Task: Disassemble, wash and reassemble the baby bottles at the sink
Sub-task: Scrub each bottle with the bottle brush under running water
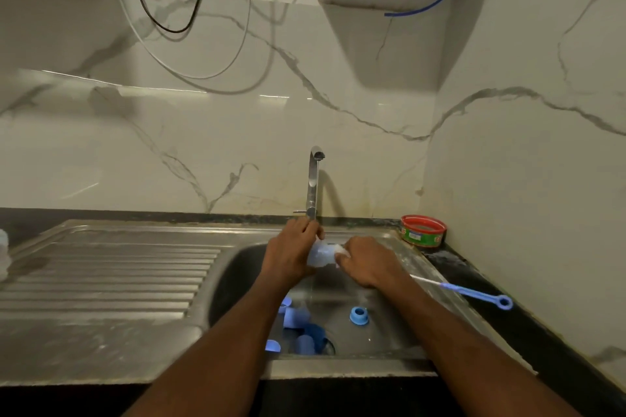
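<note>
Over the steel sink, under the tap, my left hand grips a pale blue baby bottle lying sideways. My right hand holds something white and foamy against the bottle's open end; what it is I cannot tell. A thin stream of water runs from the tap past the bottle. On the sink floor lie a blue screw ring and several blue caps and parts near the drain.
A blue-handled bottle brush lies on the sink's right rim. A red-rimmed green tin stands at the back right corner. The ribbed draining board stretches left, with a pale object at its far edge. Cables hang on the marble wall.
</note>
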`<state>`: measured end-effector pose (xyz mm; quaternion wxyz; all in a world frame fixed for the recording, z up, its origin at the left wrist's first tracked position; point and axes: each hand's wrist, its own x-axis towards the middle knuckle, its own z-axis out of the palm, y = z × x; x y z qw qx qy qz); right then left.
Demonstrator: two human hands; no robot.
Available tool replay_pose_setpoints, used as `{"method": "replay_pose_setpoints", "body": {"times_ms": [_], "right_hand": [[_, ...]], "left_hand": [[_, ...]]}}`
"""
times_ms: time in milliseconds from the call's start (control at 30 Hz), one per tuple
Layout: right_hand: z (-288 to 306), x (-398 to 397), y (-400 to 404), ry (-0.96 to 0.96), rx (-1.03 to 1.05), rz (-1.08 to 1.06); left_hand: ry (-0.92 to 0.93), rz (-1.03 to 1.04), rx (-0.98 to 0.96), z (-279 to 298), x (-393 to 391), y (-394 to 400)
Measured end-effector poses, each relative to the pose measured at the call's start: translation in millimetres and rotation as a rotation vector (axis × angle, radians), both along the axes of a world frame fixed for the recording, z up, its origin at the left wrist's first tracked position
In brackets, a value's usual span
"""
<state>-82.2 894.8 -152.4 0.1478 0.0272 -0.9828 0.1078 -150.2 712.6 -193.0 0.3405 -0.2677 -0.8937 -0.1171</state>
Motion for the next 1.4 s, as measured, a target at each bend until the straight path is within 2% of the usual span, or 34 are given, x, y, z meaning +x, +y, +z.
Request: {"method": "replay_pose_setpoints", "body": {"times_ms": [100, 133, 167, 200, 233, 267, 333, 367, 433, 467, 500, 533, 567, 600, 633, 700, 733, 767, 800, 833, 867, 900, 933, 967, 1000, 1067, 1100, 1133, 1167, 1200, 1233, 1300, 1333, 1400], "right_hand": [[10, 7, -10, -0.325, -0.486, 0.075], [8, 0, -12, -0.363, -0.627, -0.003], [5, -3, -14, -0.394, -0.712, -0.167], [1, -5, -9, -0.326, -0.603, -0.31], [0, -8, -5, -0.243, -0.293, -0.407], [-2, -9, -2, -0.098, -0.009, -0.229], [-14, -22, 20, 0.159, 0.433, 0.371], [-17, -22, 31, 0.247, 0.575, 0.517], [-20, -27, 35, 0.44, 0.716, 0.551], [-25, -24, 33, 0.445, 0.697, 0.527], [-29, -21, 24, 0.357, 0.585, 0.521], [-31, -18, 15, 0.221, 0.322, 0.485], [-32, -16, 9, 0.008, -0.05, 0.416], [-27, -11, 6, -0.239, -0.378, 0.309], [-23, -9, 6, -0.41, -0.617, 0.237], [-19, -10, 8, -0.482, -0.795, 0.221], [-19, -12, 13, -0.391, -0.714, 0.259], [-19, -15, 19, -0.207, -0.44, 0.302], [-19, -20, 26, 0.045, -0.047, 0.326], [-21, -26, 32, 0.291, 0.313, 0.36], [-22, -31, 36, 0.472, 0.577, 0.405], [-20, -33, 35, 0.555, 0.742, 0.461], [-19, -31, 30, 0.545, 0.787, 0.491], [-22, -27, 25, 0.466, 0.708, 0.492], [-21, -20, 18, 0.309, 0.461, 0.458], [-25, -7, 3, -0.21, -0.301, 0.28], [-28, -7, 0, -0.417, -0.542, 0.204], [-29, -9, 0, -0.462, -0.637, 0.199], [-27, -10, 2, -0.38, -0.601, 0.215], [-26, -14, 7, -0.207, -0.435, 0.246], [-25, -19, 13, 0.031, -0.153, 0.267], [-22, -33, 26, 0.515, 0.421, 0.332], [-20, -36, 31, 0.663, 0.604, 0.394], [-20, -35, 32, 0.713, 0.73, 0.5]], "left_hand": [[0.112, 0.095, -0.04, 0, 1, -4], [0.162, 0.084, -0.035, 0, -2, -5], [0.179, 0.041, -0.02, -1, -4, -5], [0.102, -0.023, -0.001, -3, -7, -5], [-0.06, -0.07, -0.013, -4, -6, -5], [-0.251, -0.08, -0.067, -6, -7, -4], [-0.655, -0.104, -0.16, -10, -6, -6], [-0.852, -0.175, -0.12, -10, -6, -9], [-1.087, -0.325, -0.015, -6, -3, -17], [-1.081, -0.323, -0.037, -5, -3, -20], [-0.983, -0.254, -0.099, -4, -2, -22], [-0.789, -0.125, -0.182, -3, -2, -22], [-0.528, 0.011, -0.244, -4, -1, -21], [-0.272, 0.089, -0.252, -5, 0, -19], [-0.066, 0.091, -0.233, -4, -1, -18], [0.18, 0.027, -0.169, -2, -4, -15], [0.205, 0.015, -0.145, -2, -3, -12], [0.12, 0.017, -0.116, -3, -2, -10], [-0.084, 0.003, -0.079, -5, 0, -8], [-0.387, -0.05, -0.045, -6, 2, -7], [-0.709, -0.142, -0.013, -8, 3, -6], [-0.922, -0.242, 0.003, -10, 2, -8], [-1.011, -0.297, 0.001, -10, 1, -11], [-0.992, -0.28, -0.018, -9, -1, -15], [-0.875, -0.186, -0.065, -9, -3, -18], [-0.424, 0.072, -0.182, -10, -6, -21], [-0.226, 0.128, -0.207, -11, -4, -20], [-0.086, 0.128, -0.196, -12, -2, -18], [-0.019, 0.114, -0.153, -10, 0, -15], [-0.014, 0.1, -0.088, -8, 2, -12], [-0.074, 0.082, -0.014, -6, 2, -9], [-0.391, -0.037, 0.092, -6, 3, -7], [-0.576, -0.133, 0.095, -7, 3, -6], [-0.731, -0.229, -0.005, -9, 4, -10]]}}
